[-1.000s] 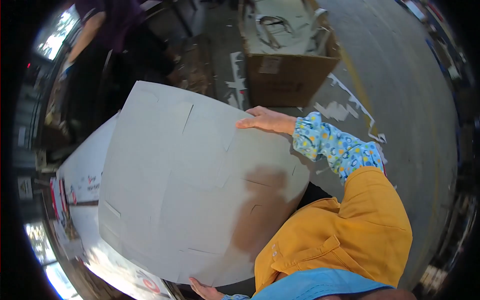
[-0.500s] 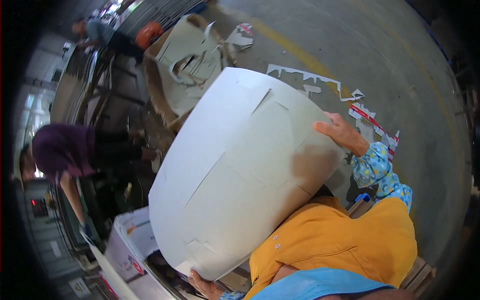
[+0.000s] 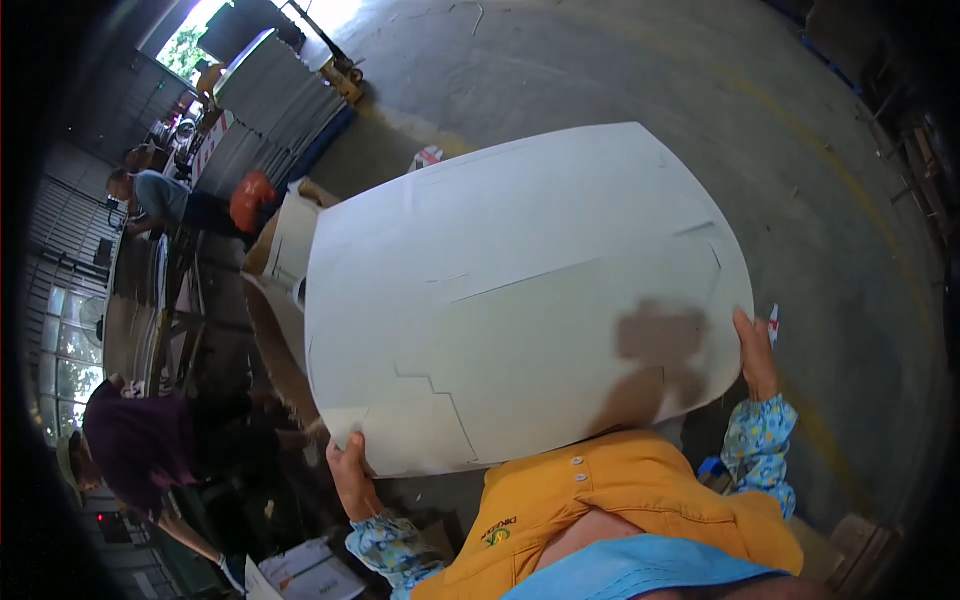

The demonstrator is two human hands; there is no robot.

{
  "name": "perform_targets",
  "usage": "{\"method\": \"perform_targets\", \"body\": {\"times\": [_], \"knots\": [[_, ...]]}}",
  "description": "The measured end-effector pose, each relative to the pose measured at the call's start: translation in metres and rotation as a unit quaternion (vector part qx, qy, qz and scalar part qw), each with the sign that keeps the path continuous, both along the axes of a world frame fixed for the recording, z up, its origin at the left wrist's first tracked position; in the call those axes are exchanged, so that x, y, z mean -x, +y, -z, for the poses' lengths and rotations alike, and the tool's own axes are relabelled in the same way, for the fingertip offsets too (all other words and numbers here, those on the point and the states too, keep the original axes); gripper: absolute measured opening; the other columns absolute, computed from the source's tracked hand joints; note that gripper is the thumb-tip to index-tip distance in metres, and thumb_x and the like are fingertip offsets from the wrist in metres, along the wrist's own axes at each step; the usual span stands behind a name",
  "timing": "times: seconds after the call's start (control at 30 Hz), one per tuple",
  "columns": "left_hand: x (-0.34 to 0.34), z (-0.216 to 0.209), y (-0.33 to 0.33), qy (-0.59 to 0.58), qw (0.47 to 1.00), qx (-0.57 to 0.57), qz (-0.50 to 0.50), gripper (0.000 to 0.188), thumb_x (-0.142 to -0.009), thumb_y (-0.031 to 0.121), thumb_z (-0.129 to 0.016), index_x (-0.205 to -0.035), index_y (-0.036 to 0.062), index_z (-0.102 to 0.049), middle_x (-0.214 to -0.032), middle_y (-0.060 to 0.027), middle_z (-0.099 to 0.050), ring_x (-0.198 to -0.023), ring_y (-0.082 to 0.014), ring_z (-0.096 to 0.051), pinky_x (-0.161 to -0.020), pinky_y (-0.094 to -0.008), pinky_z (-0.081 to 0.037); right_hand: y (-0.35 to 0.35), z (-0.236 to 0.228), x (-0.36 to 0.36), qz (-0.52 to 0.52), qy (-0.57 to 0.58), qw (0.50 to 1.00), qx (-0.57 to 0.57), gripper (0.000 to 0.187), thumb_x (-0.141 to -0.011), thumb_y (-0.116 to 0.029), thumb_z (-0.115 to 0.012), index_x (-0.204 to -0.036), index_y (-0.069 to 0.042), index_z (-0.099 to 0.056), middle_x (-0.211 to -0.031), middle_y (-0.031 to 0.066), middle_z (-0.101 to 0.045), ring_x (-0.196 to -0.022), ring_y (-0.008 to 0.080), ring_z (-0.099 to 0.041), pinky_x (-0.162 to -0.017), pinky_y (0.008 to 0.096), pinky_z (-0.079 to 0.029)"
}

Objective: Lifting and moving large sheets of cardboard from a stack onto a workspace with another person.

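A large pale sheet of cardboard [image 3: 480, 330] with several cut lines spans the space in front of me. My left hand [image 3: 352, 475] grips its near left corner, thumb on top. At the right edge my right hand [image 3: 757, 355] holds it the same way, with the thumb on the face. The fingers under the sheet are hidden on both sides. Its near edge lies close against my yellow apron [image 3: 640, 480], and a dark shadow falls on the sheet's right part.
Behind the sheet's left edge stands a big brown carton [image 3: 275, 335] with scraps. A person in purple [image 3: 140, 440] bends at the left, another in grey-blue [image 3: 165, 198] farther off. Stacked sheets [image 3: 280, 100] stand at the back. A printed white box [image 3: 310, 572] is at lower left.
The sheet has turned clockwise and now lies more crosswise before me. My left hand has moved up and leftward with its corner; my right hand is lower. Both keep hold.
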State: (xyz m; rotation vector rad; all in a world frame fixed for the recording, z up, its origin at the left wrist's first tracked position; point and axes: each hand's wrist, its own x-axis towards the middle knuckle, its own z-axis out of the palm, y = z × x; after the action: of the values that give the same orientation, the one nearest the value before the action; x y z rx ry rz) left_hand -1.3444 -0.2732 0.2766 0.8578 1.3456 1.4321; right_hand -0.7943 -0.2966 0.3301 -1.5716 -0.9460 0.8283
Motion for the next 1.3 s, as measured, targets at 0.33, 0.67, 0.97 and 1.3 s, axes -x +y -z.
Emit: {"method": "perform_targets", "body": {"times": [0.33, 0.67, 0.97, 1.3], "knots": [[-0.106, -0.045, 0.206, -0.064, 0.972, -0.003, 0.228, 0.036, -0.078, 0.022, -0.062, -0.102, -0.004, -0.056, -0.091, -0.008, -0.062, -0.076, -0.0146, -0.058, -0.068, -0.0255, -0.046, -0.013, 0.005, -0.041, 0.218, -0.025, 0.975, -0.024, 0.051, -0.083, -0.038, -0.055, -0.109, 0.005, -0.053, -0.102, 0.0126, -0.057, -0.089, 0.0184, -0.055, -0.079, 0.0313, -0.043], [-0.187, -0.088, 0.335, -0.032, 0.918, 0.01, 0.395, 0.035, -0.081, 0.024, -0.062, -0.102, -0.0029, -0.055, -0.087, -0.0064, -0.061, -0.071, -0.0113, -0.058, -0.062, -0.0248, -0.047, 0.01, -0.033, -0.032, 0.317, 0.059, 0.947, -0.007, 0.047, -0.082, -0.037, -0.058, -0.1, 0.006, -0.056, -0.093, 0.0096, -0.059, -0.08, 0.0172, -0.056, -0.071, 0.0292, -0.045], [-0.202, -0.098, 0.401, -0.037, 0.927, 0.019, 0.373, 0.035, -0.081, 0.025, -0.062, -0.102, -0.0025, -0.056, -0.091, -0.007, -0.061, -0.076, -0.0142, -0.059, -0.066, -0.0251, -0.047, 0.094, -0.037, -0.085, 0.31, 0.017, 0.95, -0.027, 0.051, -0.082, -0.035, -0.058, -0.113, 0.005, -0.05, -0.108, 0.0107, -0.054, -0.094, 0.0171, -0.052, -0.081, 0.0311, -0.042], [-0.266, -0.117, 0.547, -0.056, 0.928, 0.024, 0.369, 0.035, -0.079, 0.023, -0.064, -0.102, -0.0029, -0.056, -0.091, -0.0075, -0.062, -0.074, -0.0149, -0.06, -0.064, -0.0268, -0.049, 0.244, -0.058, -0.144, 0.298, -0.001, 0.953, -0.055, 0.052, -0.081, -0.038, -0.059, -0.11, 0.005, -0.052, -0.101, 0.0092, -0.057, -0.091, 0.0177, -0.054, -0.081, 0.0304, -0.042]]}}
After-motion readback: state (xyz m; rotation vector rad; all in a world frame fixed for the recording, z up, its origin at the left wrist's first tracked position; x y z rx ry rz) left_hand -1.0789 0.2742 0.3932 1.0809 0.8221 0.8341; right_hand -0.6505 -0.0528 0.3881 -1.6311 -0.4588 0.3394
